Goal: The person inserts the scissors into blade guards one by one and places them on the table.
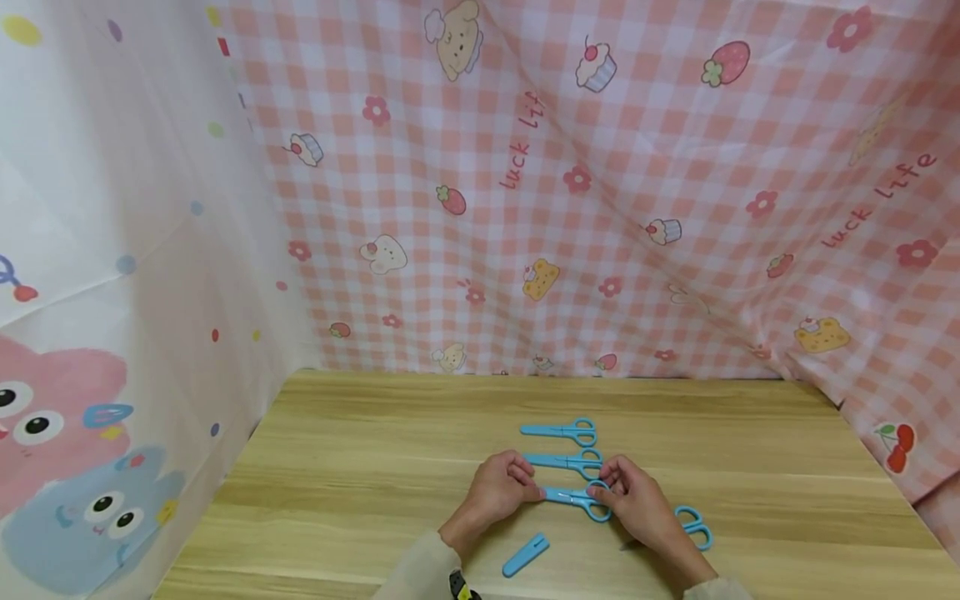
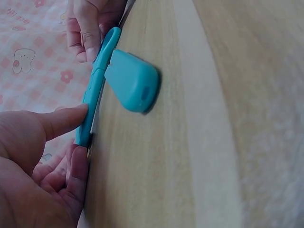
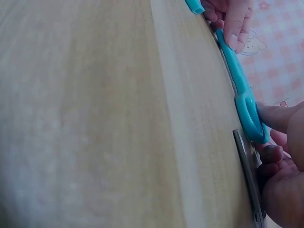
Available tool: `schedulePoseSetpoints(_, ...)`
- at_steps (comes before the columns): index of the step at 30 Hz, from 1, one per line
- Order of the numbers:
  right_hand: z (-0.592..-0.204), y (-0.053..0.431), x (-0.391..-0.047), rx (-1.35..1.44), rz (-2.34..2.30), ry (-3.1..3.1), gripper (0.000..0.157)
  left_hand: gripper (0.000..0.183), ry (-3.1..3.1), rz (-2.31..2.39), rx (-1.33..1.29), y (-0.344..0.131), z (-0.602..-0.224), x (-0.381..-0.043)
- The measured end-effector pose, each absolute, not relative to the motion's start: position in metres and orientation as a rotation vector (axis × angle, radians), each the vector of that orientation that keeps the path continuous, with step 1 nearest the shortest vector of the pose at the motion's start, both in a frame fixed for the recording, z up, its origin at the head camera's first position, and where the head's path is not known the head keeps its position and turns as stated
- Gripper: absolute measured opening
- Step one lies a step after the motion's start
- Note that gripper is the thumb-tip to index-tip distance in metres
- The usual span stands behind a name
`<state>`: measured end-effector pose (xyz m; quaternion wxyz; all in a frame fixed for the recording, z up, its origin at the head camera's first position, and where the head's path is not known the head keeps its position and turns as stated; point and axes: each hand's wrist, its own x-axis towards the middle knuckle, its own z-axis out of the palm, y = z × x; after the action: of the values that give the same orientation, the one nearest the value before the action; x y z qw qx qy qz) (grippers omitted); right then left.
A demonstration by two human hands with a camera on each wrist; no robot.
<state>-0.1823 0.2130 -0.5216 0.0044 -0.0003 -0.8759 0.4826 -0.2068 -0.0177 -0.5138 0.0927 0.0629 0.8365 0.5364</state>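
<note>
A pair of blue scissors [image 1: 572, 497] in its blade cover lies across the space between both hands, low over the table. My left hand [image 1: 501, 486] pinches the covered tip between thumb and fingers. At the other end, my right hand [image 1: 633, 500] holds the handle loops, its thumb [image 3: 275, 116] against one loop. Two more covered scissors lie just beyond, the middle pair [image 1: 562, 461] and the farthest pair [image 1: 558, 431], all with handles to the right. A loose blue blade cover [image 1: 526, 555] rests nearer me, below the left hand.
Uncovered scissors lie under the right wrist; their blue handle loops [image 1: 696, 528] show to its right and the metal blade [image 3: 248, 175] shows in the right wrist view. The wooden table [image 1: 337, 467] meets a pink checked cloth [image 1: 420, 317] at the back.
</note>
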Motion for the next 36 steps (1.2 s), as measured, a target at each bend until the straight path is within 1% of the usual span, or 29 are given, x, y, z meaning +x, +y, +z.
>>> schedulePoseSetpoints(14, -0.52, 0.212, -0.182, -0.014, 1.471, -2.764, 0.022, 0.029, 2.503, 1.605, 0.178, -0.016, -0.514, -0.206)
schedulePoseSetpoints(23, -0.519, 0.213, -0.184, -0.018, 1.485, -2.758, 0.016, 0.028, 2.492, 1.623, 0.165, -0.017, -0.512, -0.204)
schedulePoseSetpoints(28, -0.518, 0.214, -0.186, 0.002, 1.548, -2.726, 0.011, 0.03, 2.451, 1.664, 0.115, -0.018, -0.511, -0.204)
schedulePoseSetpoints(36, -0.509, 0.218, -0.184, 0.007, 1.666, -2.66, 0.016, 0.03, 2.402, 1.713, 0.037, -0.027, -0.51, -0.202)
